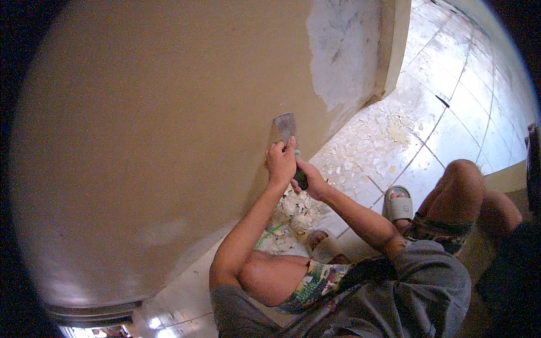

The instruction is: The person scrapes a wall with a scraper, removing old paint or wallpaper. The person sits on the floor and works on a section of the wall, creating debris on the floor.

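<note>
A flat metal paint scraper (285, 123) lies with its broad blade against the tan painted wall (169, 110). My left hand (282, 162) grips the lower part of the blade, its thumb pointing up along the metal. Around the dark handle (300, 178) my right hand (310, 179) is closed, just below and to the right of the left one. Right of the blade, a patch of bare whitish wall (344, 50) shows with a ragged paint edge.
Paint flakes (355, 148) litter the tiled floor (460, 126) along the wall's foot, with a thicker heap (301, 207) below my hands. A dark thin strip (442, 101) lies on the tiles. My sandalled feet and bent knees are close by.
</note>
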Demonstrator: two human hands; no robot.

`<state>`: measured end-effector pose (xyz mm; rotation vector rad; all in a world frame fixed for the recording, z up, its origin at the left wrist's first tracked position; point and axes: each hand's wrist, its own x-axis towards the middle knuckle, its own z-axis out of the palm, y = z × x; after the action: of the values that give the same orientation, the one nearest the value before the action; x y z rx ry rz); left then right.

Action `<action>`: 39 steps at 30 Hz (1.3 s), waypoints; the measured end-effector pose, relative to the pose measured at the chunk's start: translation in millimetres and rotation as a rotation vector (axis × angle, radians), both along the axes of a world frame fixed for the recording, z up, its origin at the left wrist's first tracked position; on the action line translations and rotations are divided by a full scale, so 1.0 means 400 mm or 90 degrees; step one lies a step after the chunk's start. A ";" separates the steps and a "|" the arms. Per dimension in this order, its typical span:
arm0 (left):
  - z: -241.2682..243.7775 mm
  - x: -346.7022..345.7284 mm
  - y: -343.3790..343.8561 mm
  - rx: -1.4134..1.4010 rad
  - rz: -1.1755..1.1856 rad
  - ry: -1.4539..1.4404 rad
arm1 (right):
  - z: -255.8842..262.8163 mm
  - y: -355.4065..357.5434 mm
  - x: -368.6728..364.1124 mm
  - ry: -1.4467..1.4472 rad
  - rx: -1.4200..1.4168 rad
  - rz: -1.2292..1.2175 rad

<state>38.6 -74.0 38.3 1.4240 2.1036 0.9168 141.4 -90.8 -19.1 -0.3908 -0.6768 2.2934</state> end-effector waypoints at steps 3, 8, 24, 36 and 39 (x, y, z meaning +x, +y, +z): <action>-0.012 0.005 0.008 -0.058 0.002 0.031 | -0.024 0.001 0.009 -0.004 -0.091 0.020; -0.046 -0.011 -0.006 -0.121 -0.071 0.128 | -0.124 0.034 0.008 -0.261 0.107 -0.066; -0.078 -0.102 -0.082 -0.544 -0.352 0.189 | -0.142 0.055 -0.012 -0.309 0.091 -0.092; -0.124 -0.109 -0.098 -0.515 -0.421 0.222 | -0.136 0.037 -0.033 -0.365 0.224 -0.170; -0.137 -0.107 -0.111 -0.376 -0.393 -0.025 | -0.158 0.032 -0.055 -0.340 0.123 -0.095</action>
<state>-4.3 -118.4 -16.6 1.5422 1.5466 0.0698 119.4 -77.8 -82.3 -0.9419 -1.0793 1.9650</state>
